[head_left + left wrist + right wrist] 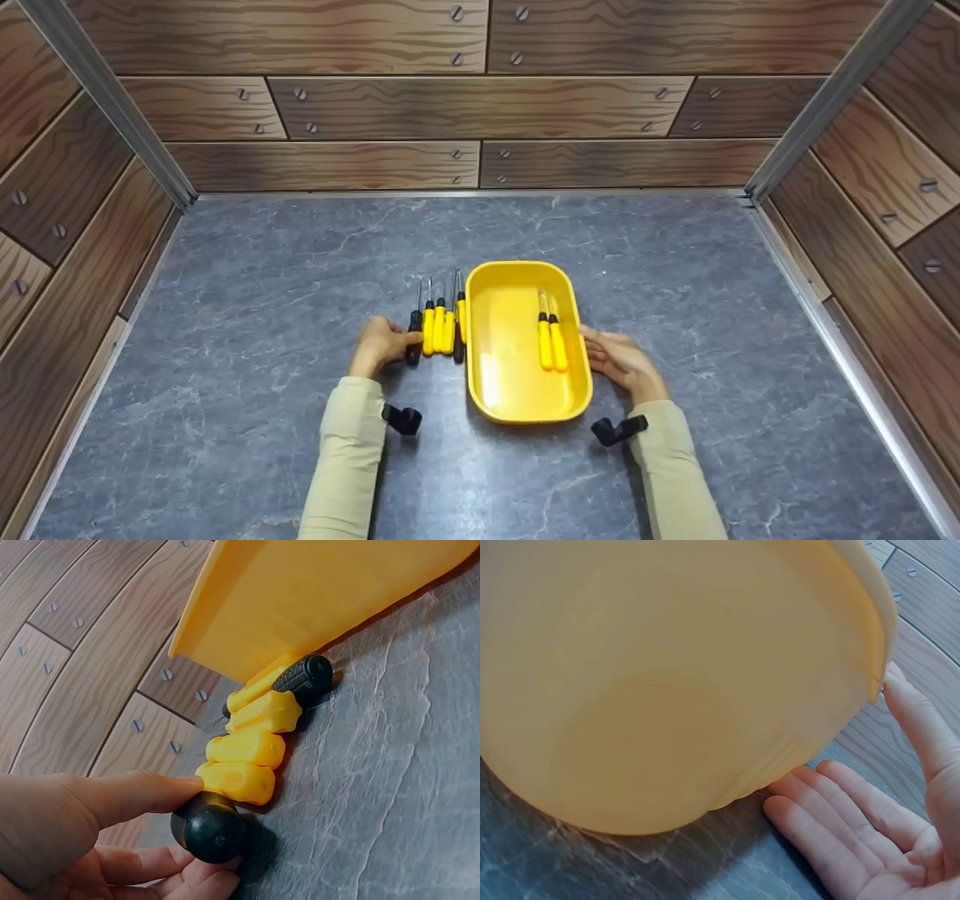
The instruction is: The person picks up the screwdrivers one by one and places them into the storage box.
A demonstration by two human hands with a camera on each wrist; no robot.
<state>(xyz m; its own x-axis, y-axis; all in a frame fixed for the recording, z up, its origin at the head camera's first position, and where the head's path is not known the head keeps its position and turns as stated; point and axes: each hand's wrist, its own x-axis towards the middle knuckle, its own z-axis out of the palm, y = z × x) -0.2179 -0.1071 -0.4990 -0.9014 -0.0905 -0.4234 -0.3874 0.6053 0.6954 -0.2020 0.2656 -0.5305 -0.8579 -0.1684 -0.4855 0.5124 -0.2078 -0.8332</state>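
My left hand (384,345) is at the left end of a row of screwdrivers, its thumb and fingers pinching the handle of a black screwdriver (413,355). Beside it lie several yellow-handled screwdrivers (439,330) and another black-handled screwdriver (459,351), close against a yellow plastic bin (506,401). In the left wrist view, the held one's round black handle end (216,835) faces the camera. Two yellow screwdrivers (545,345) lie inside the bin, near its right wall. My right hand (619,360) touches that wall from outside with fingers extended; the right wrist view shows its palm (885,855) turned up.
A grey marbled tabletop (262,300) lies under everything. Wood-patterned panels (480,109) enclose the back and both sides, with metal rails (847,352) along the edges. Each sleeve carries a small black wrist mount (403,419).
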